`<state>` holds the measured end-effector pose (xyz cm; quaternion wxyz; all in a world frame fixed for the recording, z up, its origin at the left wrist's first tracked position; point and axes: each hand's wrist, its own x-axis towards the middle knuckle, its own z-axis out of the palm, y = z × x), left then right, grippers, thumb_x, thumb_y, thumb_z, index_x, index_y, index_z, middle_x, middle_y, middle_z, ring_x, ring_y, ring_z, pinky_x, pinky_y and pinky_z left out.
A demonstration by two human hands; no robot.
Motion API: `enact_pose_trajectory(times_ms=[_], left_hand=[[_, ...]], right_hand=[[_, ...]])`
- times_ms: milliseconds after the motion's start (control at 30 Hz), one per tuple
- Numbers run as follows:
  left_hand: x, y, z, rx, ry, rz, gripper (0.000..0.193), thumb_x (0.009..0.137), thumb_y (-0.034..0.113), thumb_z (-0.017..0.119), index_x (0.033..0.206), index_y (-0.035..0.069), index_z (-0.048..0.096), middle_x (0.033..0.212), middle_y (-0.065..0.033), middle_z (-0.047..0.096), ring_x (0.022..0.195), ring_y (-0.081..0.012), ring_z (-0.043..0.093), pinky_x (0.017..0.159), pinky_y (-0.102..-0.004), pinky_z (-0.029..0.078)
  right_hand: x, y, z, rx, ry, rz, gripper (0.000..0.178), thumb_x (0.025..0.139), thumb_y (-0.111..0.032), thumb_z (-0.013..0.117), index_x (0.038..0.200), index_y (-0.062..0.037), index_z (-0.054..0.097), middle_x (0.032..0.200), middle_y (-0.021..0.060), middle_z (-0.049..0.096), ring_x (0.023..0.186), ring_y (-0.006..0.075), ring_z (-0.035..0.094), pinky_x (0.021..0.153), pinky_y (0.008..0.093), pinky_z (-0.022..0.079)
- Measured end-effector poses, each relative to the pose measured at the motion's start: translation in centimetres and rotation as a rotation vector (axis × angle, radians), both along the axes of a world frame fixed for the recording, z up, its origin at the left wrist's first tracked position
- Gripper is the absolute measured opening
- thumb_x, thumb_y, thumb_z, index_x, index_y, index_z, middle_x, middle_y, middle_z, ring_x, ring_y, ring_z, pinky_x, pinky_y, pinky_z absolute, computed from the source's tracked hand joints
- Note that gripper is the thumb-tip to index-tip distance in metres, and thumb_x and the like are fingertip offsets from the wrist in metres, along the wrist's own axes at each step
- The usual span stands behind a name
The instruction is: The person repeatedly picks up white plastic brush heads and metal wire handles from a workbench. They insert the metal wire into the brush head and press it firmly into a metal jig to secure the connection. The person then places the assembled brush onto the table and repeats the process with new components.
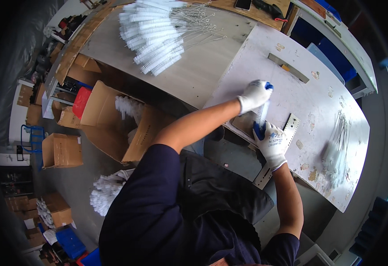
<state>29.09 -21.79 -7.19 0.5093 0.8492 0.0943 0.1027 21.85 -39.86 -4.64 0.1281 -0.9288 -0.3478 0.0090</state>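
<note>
A white-bristled wire brush [261, 114] stretches between my two hands above the near edge of the pale worktable. My left hand [255, 95], in a white glove with blue fingertips, is closed around its far end. Lower down, my right hand [271, 142], gloved the same way, pinches the near end of the bristles. Both ends of the brush are hidden by the gloves. A perforated metal strip [291, 126] runs beneath my right hand and juts past the table edge. Beyond my hands lies a flat metal bar [288, 67].
A big pile of white brushes [154, 37] with looped wire ends covers the far left table. More brushes [336, 162] lie at the table's right. An open cardboard box [109, 119] holding brushes stands at left; a brush bundle [107, 190] sits below it. A phone [242, 4] rests at the back.
</note>
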Motion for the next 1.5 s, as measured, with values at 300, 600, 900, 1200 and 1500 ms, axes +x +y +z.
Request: enact_pose_trajectory(times_ms=[300, 600, 900, 1200, 1500], left_hand=[[-7.9, 24.2, 4.9, 1.179, -0.172, 0.562, 0.031, 0.089, 0.024, 0.063, 0.119, 0.014, 0.066, 0.109, -0.0128, 0.065, 0.103, -0.0318, 0.061, 0.089, -0.0490, 0.046], [-6.5, 25.7, 7.6, 1.484, 0.231, 0.227, 0.031, 0.088, 0.022, 0.064, 0.118, 0.016, 0.065, 0.112, -0.0118, 0.068, 0.109, -0.0314, 0.061, 0.091, -0.0472, 0.046], [-8.7, 12.2, 3.4, 0.051, 0.086, 0.110, 0.030, 0.094, 0.008, 0.057, 0.121, 0.006, 0.069, 0.086, -0.0082, 0.069, 0.073, -0.0180, 0.066, 0.066, -0.0335, 0.054], [-8.3, 7.5, -1.5, 0.282, 0.016, 0.038, 0.033, 0.093, 0.015, 0.060, 0.124, 0.005, 0.067, 0.116, -0.0158, 0.072, 0.104, -0.0318, 0.069, 0.093, -0.0410, 0.052], [-8.3, 6.4, -0.1, -0.284, 0.057, 0.047, 0.030, 0.096, 0.007, 0.055, 0.123, 0.005, 0.068, 0.090, -0.0073, 0.068, 0.071, -0.0152, 0.063, 0.063, -0.0303, 0.052]], right_hand=[[0.1, -1.4, -2.0, 0.157, -0.259, 0.123, 0.037, 0.079, -0.035, 0.076, 0.097, -0.0053, 0.063, 0.091, 0.0140, 0.064, 0.087, 0.0329, 0.064, 0.078, 0.0446, 0.051], [-0.1, -2.2, -2.2, 0.381, -0.248, -0.002, 0.037, 0.076, -0.028, 0.077, 0.100, -0.0057, 0.060, 0.093, 0.0134, 0.063, 0.089, 0.0336, 0.063, 0.078, 0.0455, 0.050], [0.0, -6.1, -1.4, 0.539, -0.163, -0.248, 0.030, 0.078, -0.019, 0.074, 0.101, -0.0070, 0.060, 0.096, 0.0138, 0.066, 0.091, 0.0351, 0.065, 0.079, 0.0468, 0.052], [1.6, -27.1, 5.0, 0.125, -0.543, -0.589, 0.023, 0.083, -0.021, 0.071, 0.097, -0.0065, 0.060, 0.092, 0.0153, 0.066, 0.084, 0.0357, 0.066, 0.072, 0.0471, 0.053], [0.6, -25.3, 5.9, 0.265, -0.621, -0.518, 0.027, 0.087, -0.028, 0.074, 0.102, -0.0084, 0.065, 0.100, 0.0115, 0.066, 0.093, 0.0339, 0.063, 0.077, 0.0454, 0.051]])
